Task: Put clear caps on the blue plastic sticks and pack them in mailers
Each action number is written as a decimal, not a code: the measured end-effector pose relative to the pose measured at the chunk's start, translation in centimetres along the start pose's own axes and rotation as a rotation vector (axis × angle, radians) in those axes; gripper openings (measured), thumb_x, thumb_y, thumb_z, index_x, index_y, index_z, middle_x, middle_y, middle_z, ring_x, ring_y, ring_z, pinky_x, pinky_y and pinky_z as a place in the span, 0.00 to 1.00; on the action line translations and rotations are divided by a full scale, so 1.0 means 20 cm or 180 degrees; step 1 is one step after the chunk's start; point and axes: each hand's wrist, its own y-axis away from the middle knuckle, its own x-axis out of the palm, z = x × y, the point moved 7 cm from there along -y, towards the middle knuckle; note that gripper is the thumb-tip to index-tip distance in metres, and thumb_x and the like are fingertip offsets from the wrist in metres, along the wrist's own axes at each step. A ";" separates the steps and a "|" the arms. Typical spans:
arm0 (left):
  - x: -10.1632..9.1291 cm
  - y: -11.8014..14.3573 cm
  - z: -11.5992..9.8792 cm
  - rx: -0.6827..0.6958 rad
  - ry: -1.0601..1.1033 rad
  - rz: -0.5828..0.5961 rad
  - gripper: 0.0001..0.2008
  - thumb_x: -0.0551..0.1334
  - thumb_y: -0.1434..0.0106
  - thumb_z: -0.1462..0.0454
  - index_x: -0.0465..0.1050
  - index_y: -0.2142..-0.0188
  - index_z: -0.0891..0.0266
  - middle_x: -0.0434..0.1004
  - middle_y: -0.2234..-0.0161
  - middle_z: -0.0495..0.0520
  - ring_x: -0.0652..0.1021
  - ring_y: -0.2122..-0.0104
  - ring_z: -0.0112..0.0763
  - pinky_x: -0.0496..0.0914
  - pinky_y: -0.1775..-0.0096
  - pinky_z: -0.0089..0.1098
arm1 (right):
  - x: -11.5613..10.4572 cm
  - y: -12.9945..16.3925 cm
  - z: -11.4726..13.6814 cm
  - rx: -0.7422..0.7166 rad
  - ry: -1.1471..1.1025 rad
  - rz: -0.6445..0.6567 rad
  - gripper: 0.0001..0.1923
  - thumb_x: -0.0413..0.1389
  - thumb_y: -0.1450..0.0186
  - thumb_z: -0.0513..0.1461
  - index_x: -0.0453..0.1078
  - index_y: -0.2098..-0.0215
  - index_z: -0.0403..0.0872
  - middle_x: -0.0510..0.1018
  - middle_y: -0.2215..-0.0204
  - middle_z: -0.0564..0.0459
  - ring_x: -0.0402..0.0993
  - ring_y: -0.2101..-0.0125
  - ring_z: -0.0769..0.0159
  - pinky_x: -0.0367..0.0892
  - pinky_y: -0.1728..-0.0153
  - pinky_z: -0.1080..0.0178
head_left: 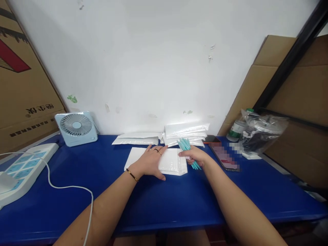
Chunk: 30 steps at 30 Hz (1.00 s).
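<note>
My left hand (pixel 151 161) lies flat, fingers spread, on a white padded envelope (pixel 174 162) in the middle of the blue table (pixel 164 198). A ring and a bracelet show on that hand and wrist. My right hand (pixel 196 156) grips a bunch of teal pens (pixel 185 145) at the envelope's right edge, tips pointing up and away from me. Behind them a stack of white envelopes (pixel 186 133) rests against the wall, and a flatter pile of envelopes (pixel 137 139) lies to its left.
A small pale-blue fan (pixel 76 127) stands at the back left. A white power strip (pixel 24 167) with a white cable (pixel 69 187) lies at the left. A phone (pixel 224 157), a bottle (pixel 237 130) and a clear plastic bag (pixel 261 131) sit at right. Cardboard leans on both sides.
</note>
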 end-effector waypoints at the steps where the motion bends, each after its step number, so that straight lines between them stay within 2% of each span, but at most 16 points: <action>1: 0.00 -0.01 0.00 -0.0104 -0.0004 -0.0065 0.57 0.69 0.64 0.47 0.47 0.38 0.59 0.60 0.43 0.64 0.62 0.44 0.54 0.43 0.41 0.50 | 0.00 -0.01 0.00 0.0004 -0.0007 -0.0057 0.14 0.64 0.51 0.39 0.61 0.78 0.48 0.57 0.90 0.63 0.45 0.90 0.78 0.39 0.88 0.69; 4: -0.03 -0.01 0.02 -0.0417 0.0028 -0.0267 0.38 0.67 0.59 0.56 0.61 0.47 0.57 0.71 0.54 0.59 0.72 0.55 0.48 0.56 0.48 0.45 | -0.07 -0.01 0.03 -0.0201 -0.0134 -0.0650 0.13 0.65 0.51 0.39 0.63 0.76 0.46 0.57 0.91 0.63 0.46 0.90 0.78 0.40 0.89 0.69; 7: -0.08 0.00 0.05 -0.0657 0.0021 -0.0554 0.32 0.66 0.57 0.59 0.63 0.51 0.57 0.73 0.59 0.57 0.73 0.58 0.48 0.60 0.54 0.42 | -0.16 0.02 0.14 -0.1092 -0.0955 -0.1331 0.11 0.63 0.49 0.40 0.66 0.72 0.45 0.56 0.90 0.65 0.47 0.90 0.78 0.46 0.89 0.70; 9: -0.10 0.00 0.06 -0.0801 -0.0026 -0.0704 0.33 0.66 0.58 0.60 0.63 0.51 0.58 0.73 0.59 0.58 0.72 0.57 0.49 0.60 0.55 0.42 | -0.18 0.05 0.20 -0.1600 -0.1848 -0.1334 0.09 0.61 0.47 0.40 0.65 0.73 0.46 0.57 0.89 0.65 0.51 0.89 0.78 0.55 0.86 0.70; 10: -0.11 0.00 0.07 -0.0871 -0.0043 -0.0748 0.33 0.66 0.59 0.61 0.63 0.51 0.58 0.72 0.59 0.58 0.72 0.56 0.49 0.60 0.55 0.42 | -0.18 0.06 0.21 -0.1699 -0.2253 -0.1254 0.10 0.61 0.46 0.39 0.63 0.75 0.46 0.58 0.88 0.64 0.54 0.88 0.77 0.60 0.83 0.69; 12: -0.11 0.00 0.08 -0.0959 -0.0026 -0.0800 0.33 0.66 0.60 0.62 0.63 0.51 0.58 0.72 0.59 0.58 0.72 0.56 0.49 0.60 0.55 0.41 | -0.14 0.06 0.21 -0.1639 -0.2761 -0.1136 0.11 0.60 0.46 0.40 0.60 0.77 0.47 0.60 0.86 0.63 0.62 0.84 0.75 0.67 0.76 0.67; 14: -0.11 0.00 0.07 -0.0957 0.0050 -0.0817 0.32 0.66 0.60 0.63 0.64 0.52 0.58 0.72 0.59 0.57 0.72 0.57 0.48 0.60 0.55 0.41 | -0.09 0.04 0.19 -0.1430 -0.2880 -0.1103 0.12 0.59 0.45 0.41 0.60 0.77 0.47 0.62 0.86 0.62 0.67 0.80 0.71 0.70 0.71 0.64; 16: -0.12 -0.01 0.06 -0.0916 0.0152 -0.0836 0.30 0.66 0.59 0.63 0.64 0.53 0.59 0.73 0.60 0.56 0.73 0.58 0.46 0.61 0.55 0.40 | -0.06 0.02 0.16 -0.1297 -0.2845 -0.1150 0.12 0.59 0.45 0.42 0.60 0.77 0.48 0.64 0.86 0.61 0.70 0.78 0.69 0.70 0.69 0.63; 20: -0.13 -0.02 0.03 -0.0842 0.0303 -0.0954 0.30 0.67 0.59 0.62 0.64 0.54 0.59 0.73 0.60 0.55 0.74 0.59 0.45 0.63 0.56 0.39 | -0.05 -0.02 0.12 -0.1342 -0.2828 -0.1361 0.13 0.60 0.46 0.44 0.62 0.78 0.48 0.67 0.84 0.60 0.72 0.74 0.67 0.69 0.65 0.62; 23: -0.13 -0.02 0.01 -0.0901 0.0557 -0.1084 0.31 0.67 0.58 0.61 0.62 0.53 0.59 0.73 0.61 0.54 0.74 0.62 0.44 0.65 0.61 0.37 | -0.01 -0.01 0.15 -0.1545 -0.2621 -0.1381 0.14 0.60 0.46 0.48 0.63 0.77 0.48 0.75 0.74 0.56 0.73 0.66 0.64 0.68 0.60 0.61; 25: -0.13 -0.01 0.00 -0.0922 0.0888 -0.1196 0.30 0.67 0.56 0.60 0.61 0.53 0.58 0.73 0.63 0.53 0.74 0.65 0.41 0.66 0.65 0.35 | 0.04 0.02 0.21 -0.1704 -0.2175 -0.1402 0.14 0.59 0.45 0.50 0.67 0.75 0.48 0.76 0.62 0.53 0.71 0.58 0.62 0.66 0.57 0.61; 27: -0.15 -0.01 0.00 -0.0908 0.1275 -0.1384 0.27 0.66 0.54 0.60 0.61 0.54 0.58 0.73 0.64 0.51 0.74 0.67 0.37 0.66 0.68 0.32 | 0.12 0.06 0.30 -0.1705 -0.1457 -0.1272 0.14 0.59 0.44 0.50 0.70 0.69 0.48 0.74 0.56 0.52 0.69 0.54 0.61 0.64 0.56 0.62; 30: -0.20 0.02 0.03 -0.0928 0.1898 -0.1775 0.25 0.66 0.52 0.60 0.60 0.55 0.58 0.72 0.66 0.49 0.73 0.69 0.32 0.66 0.68 0.30 | 0.30 0.10 0.50 -0.1518 -0.0158 -0.0545 0.19 0.63 0.47 0.47 0.71 0.60 0.48 0.74 0.62 0.52 0.70 0.59 0.61 0.64 0.60 0.62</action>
